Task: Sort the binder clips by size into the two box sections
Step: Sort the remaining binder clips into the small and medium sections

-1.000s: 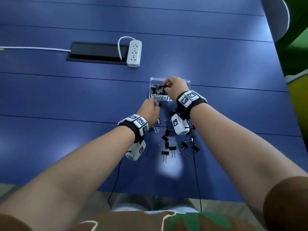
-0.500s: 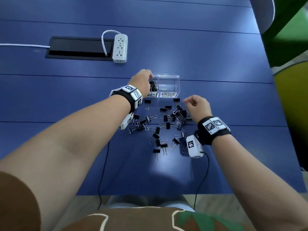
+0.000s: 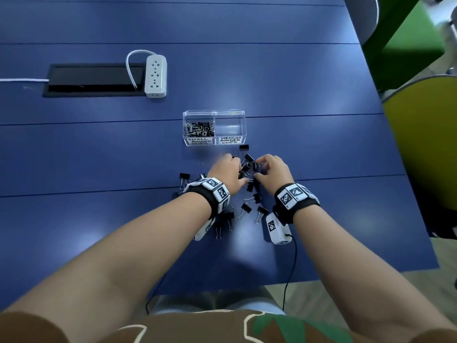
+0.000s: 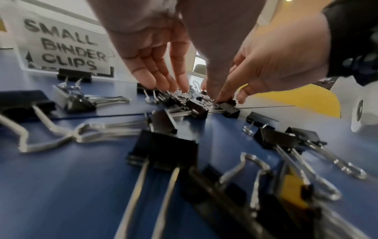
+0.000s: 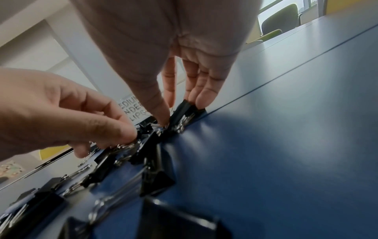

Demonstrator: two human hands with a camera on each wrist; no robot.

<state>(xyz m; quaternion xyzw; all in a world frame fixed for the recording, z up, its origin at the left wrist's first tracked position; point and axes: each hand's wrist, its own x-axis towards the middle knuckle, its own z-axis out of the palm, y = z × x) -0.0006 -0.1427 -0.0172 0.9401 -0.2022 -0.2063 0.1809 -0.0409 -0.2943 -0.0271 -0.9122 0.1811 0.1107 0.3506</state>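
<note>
On the blue bench (image 3: 296, 149), both hands work the same cluster of black binder clips with silver wire handles (image 3: 248, 167), just near of the clear plastic two-section box (image 3: 214, 114). The left hand (image 3: 226, 173) has its grip narrowed, thumb and fingertips pinching into the clips. The right hand (image 3: 273, 169) likewise curls thumb and fingers down onto a black clip (image 5: 185, 107). The box's left section, labelled small, holds clips; its right section is labelled medium. More clips lie scattered near the wrists. A white power strip (image 3: 155, 75) sits far left.
</note>
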